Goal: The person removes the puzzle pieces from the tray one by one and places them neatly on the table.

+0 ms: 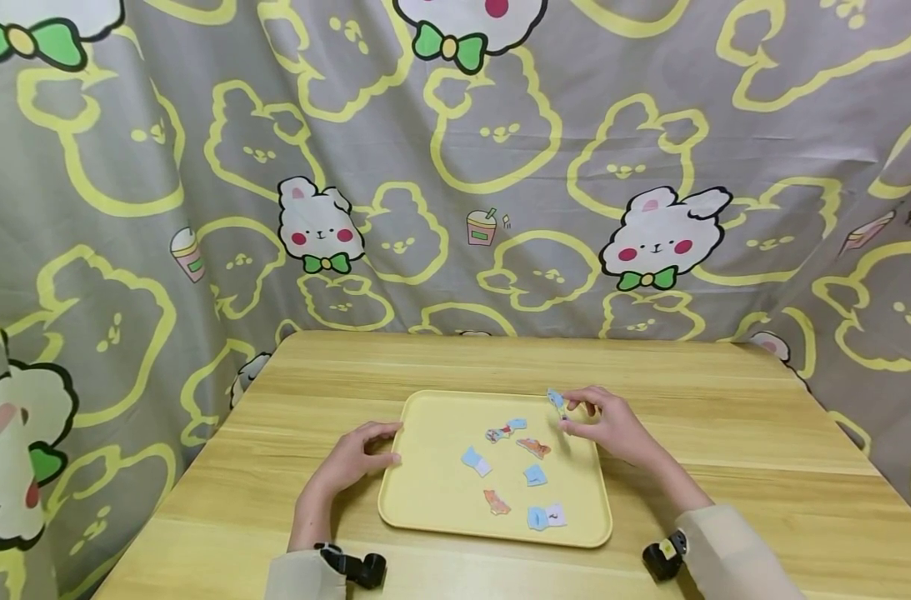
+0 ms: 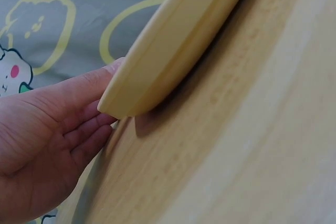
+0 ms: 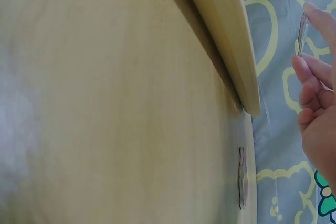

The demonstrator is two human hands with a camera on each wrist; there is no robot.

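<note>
My right hand (image 1: pixel 608 425) pinches a small blue puzzle piece (image 1: pixel 556 400) between thumb and fingertips, raised over the tray's back right corner. In the right wrist view, that piece shows edge-on as a thin sliver. At the left side of the yellow tray (image 1: pixel 425 500), my left hand (image 1: pixel 353 457) grips the rim, its thumb and fingers on either side of it in the left wrist view. Several flat pieces lie apart on the tray, among them an orange piece (image 1: pixel 496 502), a blue and white piece (image 1: pixel 476 461) and a blue piece (image 1: pixel 534 476).
The tray rests on a wooden table (image 1: pixel 335 367). A grey curtain (image 1: pixel 440 150) with cartoon bears and rabbits hangs behind and at both sides. In the right wrist view, a thin flat item (image 3: pixel 242 179) lies on the table beyond the tray; its kind is unclear.
</note>
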